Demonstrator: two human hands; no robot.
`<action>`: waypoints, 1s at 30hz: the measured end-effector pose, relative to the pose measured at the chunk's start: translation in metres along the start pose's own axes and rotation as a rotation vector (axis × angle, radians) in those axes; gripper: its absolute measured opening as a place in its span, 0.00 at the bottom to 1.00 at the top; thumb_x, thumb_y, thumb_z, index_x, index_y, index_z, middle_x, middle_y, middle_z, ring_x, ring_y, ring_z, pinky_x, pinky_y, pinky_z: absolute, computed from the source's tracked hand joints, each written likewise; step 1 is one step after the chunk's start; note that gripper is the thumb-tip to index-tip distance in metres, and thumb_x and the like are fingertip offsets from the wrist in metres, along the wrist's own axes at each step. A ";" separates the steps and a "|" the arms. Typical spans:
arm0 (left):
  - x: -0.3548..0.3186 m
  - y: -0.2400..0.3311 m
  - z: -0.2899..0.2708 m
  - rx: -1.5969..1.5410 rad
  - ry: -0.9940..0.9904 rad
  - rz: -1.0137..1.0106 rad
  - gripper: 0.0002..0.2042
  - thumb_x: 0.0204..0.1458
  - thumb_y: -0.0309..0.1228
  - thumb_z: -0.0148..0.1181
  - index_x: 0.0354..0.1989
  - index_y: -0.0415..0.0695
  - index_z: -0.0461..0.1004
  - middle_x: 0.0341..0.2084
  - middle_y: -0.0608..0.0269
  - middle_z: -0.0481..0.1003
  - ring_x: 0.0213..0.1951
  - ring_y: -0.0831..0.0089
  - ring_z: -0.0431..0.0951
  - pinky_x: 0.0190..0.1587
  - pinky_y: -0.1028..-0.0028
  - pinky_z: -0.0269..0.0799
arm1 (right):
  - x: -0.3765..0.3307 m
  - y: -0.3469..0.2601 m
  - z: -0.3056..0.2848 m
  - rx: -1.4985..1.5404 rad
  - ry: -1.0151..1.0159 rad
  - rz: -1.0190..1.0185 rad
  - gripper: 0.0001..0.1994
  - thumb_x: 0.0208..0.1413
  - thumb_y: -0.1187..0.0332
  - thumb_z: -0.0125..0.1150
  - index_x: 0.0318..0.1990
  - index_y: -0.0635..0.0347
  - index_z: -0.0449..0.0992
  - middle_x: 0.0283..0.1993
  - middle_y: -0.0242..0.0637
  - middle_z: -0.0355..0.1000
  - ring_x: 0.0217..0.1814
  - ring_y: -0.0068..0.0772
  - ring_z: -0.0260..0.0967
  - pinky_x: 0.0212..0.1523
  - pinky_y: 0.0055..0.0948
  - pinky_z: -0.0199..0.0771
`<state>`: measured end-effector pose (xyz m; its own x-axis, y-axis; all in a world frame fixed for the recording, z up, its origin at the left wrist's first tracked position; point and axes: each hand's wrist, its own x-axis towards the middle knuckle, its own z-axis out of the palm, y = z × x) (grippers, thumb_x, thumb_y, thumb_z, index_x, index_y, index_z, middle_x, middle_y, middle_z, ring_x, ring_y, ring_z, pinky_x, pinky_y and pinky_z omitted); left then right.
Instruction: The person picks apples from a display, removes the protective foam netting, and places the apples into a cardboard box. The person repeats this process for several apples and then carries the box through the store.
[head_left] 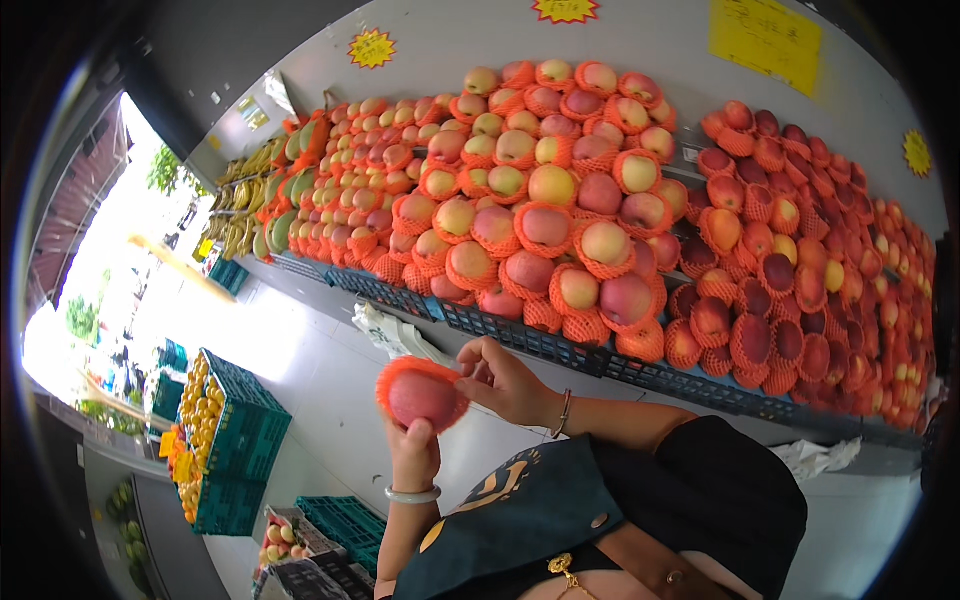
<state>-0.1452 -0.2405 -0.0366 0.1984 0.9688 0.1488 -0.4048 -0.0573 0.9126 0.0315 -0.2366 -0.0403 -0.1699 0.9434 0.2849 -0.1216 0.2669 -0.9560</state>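
Note:
My left hand [418, 445], with a pale bangle at its wrist, holds up a pinkish-red apple [420, 398]. Its thumb presses on the near side of the fruit. An orange foam net sleeve [398, 368] wraps the back and rim of the apple. My right hand [505, 385] comes in from the right, wearing a thin bracelet. Thumb and fingers are pinched together at the right rim of the net, and the exact contact is partly hidden. Beyond both hands rises a sloping display of apples [545, 225] in orange nets.
Dark plastic crates [520, 332] edge the display, with dark red fruit [752, 340] to the right and bananas [238, 215] at the far left. Green crates [243, 430] of yellow fruit stand on the left. White plastic bags lie below the crates. Yellow signs [765, 42] hang above.

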 end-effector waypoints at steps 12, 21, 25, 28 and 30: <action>-0.012 0.001 -0.007 -0.158 -0.077 0.057 0.39 0.48 0.55 0.54 0.61 0.42 0.49 0.56 0.55 0.60 0.56 0.59 0.64 0.57 0.62 0.61 | -0.019 0.013 0.017 -0.066 0.023 -0.067 0.14 0.54 0.66 0.60 0.39 0.59 0.61 0.32 0.32 0.64 0.29 0.20 0.65 0.29 0.20 0.69; -0.042 0.013 -0.033 -0.071 -0.078 0.007 0.41 0.44 0.56 0.59 0.60 0.43 0.49 0.52 0.56 0.62 0.55 0.62 0.64 0.56 0.62 0.61 | -0.027 -0.012 0.064 0.323 -0.103 0.188 0.11 0.56 0.66 0.57 0.42 0.58 0.63 0.34 0.29 0.64 0.32 0.19 0.65 0.32 0.21 0.70; -0.052 0.007 -0.058 -0.100 -0.092 0.086 0.39 0.46 0.60 0.53 0.58 0.43 0.54 0.52 0.59 0.64 0.55 0.64 0.64 0.57 0.63 0.59 | -0.020 -0.006 0.084 0.105 -0.003 0.038 0.11 0.51 0.68 0.61 0.35 0.58 0.64 0.29 0.31 0.65 0.29 0.24 0.65 0.29 0.25 0.68; -0.063 0.017 -0.069 -0.189 -0.033 0.092 0.40 0.43 0.58 0.59 0.59 0.45 0.52 0.51 0.60 0.63 0.52 0.66 0.65 0.53 0.65 0.63 | -0.016 -0.008 0.105 -0.485 0.122 -0.139 0.13 0.47 0.68 0.64 0.32 0.58 0.64 0.25 0.33 0.63 0.27 0.26 0.65 0.27 0.27 0.67; -0.069 0.021 -0.074 -0.230 0.007 0.088 0.41 0.42 0.56 0.61 0.59 0.45 0.51 0.50 0.60 0.63 0.51 0.66 0.66 0.49 0.67 0.65 | -0.015 -0.003 0.120 -0.584 0.126 -0.212 0.14 0.44 0.68 0.66 0.30 0.59 0.63 0.23 0.34 0.61 0.25 0.27 0.64 0.26 0.29 0.66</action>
<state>-0.2334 -0.2904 -0.0557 0.1475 0.9642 0.2203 -0.6128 -0.0857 0.7856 -0.0829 -0.2752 -0.0329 -0.0795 0.8649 0.4957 0.4196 0.4801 -0.7704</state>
